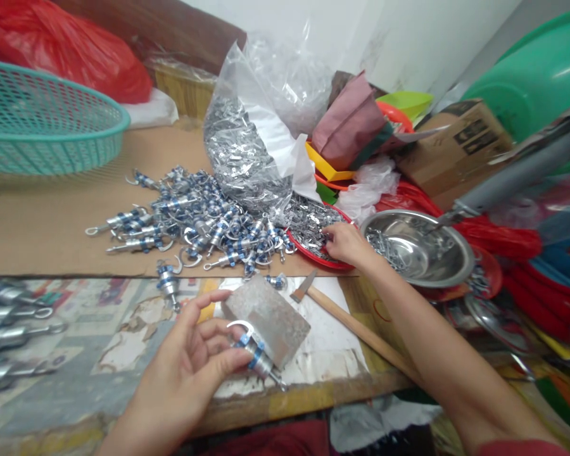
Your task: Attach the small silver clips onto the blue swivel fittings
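Left hand, thumb and fingers clamped on a blue-and-silver hooked fitting; the fitting, held close to a metal block, is probably rigid, smooth and moderately weighty, best gripped around its barrel; farther off, right hand at small metal parts in a red tray; whether its fingertips pinch anything cannot be told.

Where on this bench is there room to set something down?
Bare cardboard lies in front of the teal basket, left of the hook pile. A worktop patch shows between left-edge metal parts and left hand. Crowded: around red tray, steel bowl, right hand.
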A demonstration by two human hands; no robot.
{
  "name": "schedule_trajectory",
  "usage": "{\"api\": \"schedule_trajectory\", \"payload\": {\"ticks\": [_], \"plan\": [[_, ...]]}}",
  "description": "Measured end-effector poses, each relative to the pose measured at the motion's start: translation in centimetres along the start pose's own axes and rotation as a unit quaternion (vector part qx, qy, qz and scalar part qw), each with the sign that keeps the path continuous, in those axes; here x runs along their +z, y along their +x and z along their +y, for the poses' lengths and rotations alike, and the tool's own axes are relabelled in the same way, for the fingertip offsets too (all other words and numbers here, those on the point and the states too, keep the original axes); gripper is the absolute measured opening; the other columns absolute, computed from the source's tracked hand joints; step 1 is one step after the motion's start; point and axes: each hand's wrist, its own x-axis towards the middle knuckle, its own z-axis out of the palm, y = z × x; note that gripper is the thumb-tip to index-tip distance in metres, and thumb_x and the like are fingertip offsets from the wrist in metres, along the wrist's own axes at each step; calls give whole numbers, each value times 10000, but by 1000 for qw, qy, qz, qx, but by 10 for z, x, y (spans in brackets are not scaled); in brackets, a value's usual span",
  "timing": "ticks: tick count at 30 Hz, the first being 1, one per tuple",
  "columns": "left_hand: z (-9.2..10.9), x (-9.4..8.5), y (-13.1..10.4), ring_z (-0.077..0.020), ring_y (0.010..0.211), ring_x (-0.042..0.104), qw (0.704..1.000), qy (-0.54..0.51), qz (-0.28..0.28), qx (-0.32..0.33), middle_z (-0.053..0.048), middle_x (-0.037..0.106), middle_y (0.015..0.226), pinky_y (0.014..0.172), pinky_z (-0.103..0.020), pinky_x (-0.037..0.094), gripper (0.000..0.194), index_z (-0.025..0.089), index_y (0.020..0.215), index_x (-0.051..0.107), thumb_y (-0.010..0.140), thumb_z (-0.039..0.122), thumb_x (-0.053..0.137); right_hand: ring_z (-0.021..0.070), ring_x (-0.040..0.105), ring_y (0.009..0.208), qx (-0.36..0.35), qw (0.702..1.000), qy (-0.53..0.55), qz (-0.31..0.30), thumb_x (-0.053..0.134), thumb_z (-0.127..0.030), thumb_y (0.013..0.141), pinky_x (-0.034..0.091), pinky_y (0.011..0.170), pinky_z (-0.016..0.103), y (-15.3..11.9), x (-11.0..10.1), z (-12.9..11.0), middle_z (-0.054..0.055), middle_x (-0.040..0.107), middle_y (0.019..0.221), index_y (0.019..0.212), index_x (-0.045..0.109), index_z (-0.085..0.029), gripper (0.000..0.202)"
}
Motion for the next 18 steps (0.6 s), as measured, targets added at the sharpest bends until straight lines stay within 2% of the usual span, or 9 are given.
{"api": "schedule_trajectory", "payload": {"ticks": [2, 5, 6, 8, 10, 11, 14, 18], "plan": [[-1, -2, 2, -128, 668, 649, 1000, -1, 8, 2, 54, 670, 686, 630, -213, 543, 643, 243, 1111, 420, 586, 182, 787, 206, 645, 873, -7, 999, 40, 26, 541, -102, 790, 492, 810, 321, -9, -7, -10, 99, 696, 894, 949, 682, -108, 213], [-2, -3, 3, -148, 648, 658, 1000, -10, 3, -2, 42, 667, 687, 609, -259, 565, 636, 238, 1099, 418, 585, 186, 788, 149, 664, 708, -55, 991, 120, 34, 530, -184, 826, 534, 670, 267, -42, -15, -43, 30, 713, 798, 898, 692, -158, 179], [-2, -3, 4, -154, 636, 661, 1000, -15, 1, -5, 40, 665, 687, 598, -275, 573, 633, 237, 1096, 416, 586, 182, 788, 133, 662, 704, -89, 983, 156, 32, 544, -197, 826, 535, 665, 251, -57, -16, -57, 7, 713, 786, 858, 696, -182, 155], [-2, -2, 4, -160, 614, 664, 1000, -26, -3, -10, 40, 665, 683, 578, -298, 584, 631, 238, 1090, 412, 588, 171, 788, 126, 650, 705, -229, 931, 280, 53, 542, -150, 827, 530, 654, 243, -85, -16, -82, 15, 708, 769, 814, 694, -182, 155], [-2, -1, 4, -159, 603, 662, 999, -35, -7, -11, 47, 667, 672, 565, -303, 588, 639, 244, 1095, 402, 590, 160, 785, 139, 633, 728, -314, 899, 294, 86, 473, -90, 848, 519, 646, 257, -107, -13, -102, 51, 702, 807, 864, 687, -161, 226], [-1, -1, 3, -157, 602, 660, 999, -37, -10, -9, 49, 667, 668, 557, -299, 587, 642, 245, 1100, 396, 595, 156, 781, 149, 623, 729, -335, 894, 278, 100, 444, -77, 858, 512, 640, 268, -114, -11, -109, 67, 698, 816, 886, 682, -148, 250], [-1, 0, 2, -140, 585, 644, 999, -34, -12, 1, 51, 662, 659, 527, -255, 569, 630, 241, 1109, 392, 611, 143, 765, 170, 593, 700, -341, 902, 233, 125, 414, -92, 887, 490, 617, 290, -126, -7, -120, 93, 682, 789, 895, 668, -112, 255], [-2, 1, 2, -132, 572, 636, 999, -32, 0, 9, 54, 657, 655, 505, -225, 550, 607, 234, 1097, 405, 613, 138, 758, 184, 560, 736, -306, 928, 191, 96, 388, -111, 913, 468, 647, 301, -135, -7, -125, 105, 653, 807, 943, 640, -100, 254]]}}
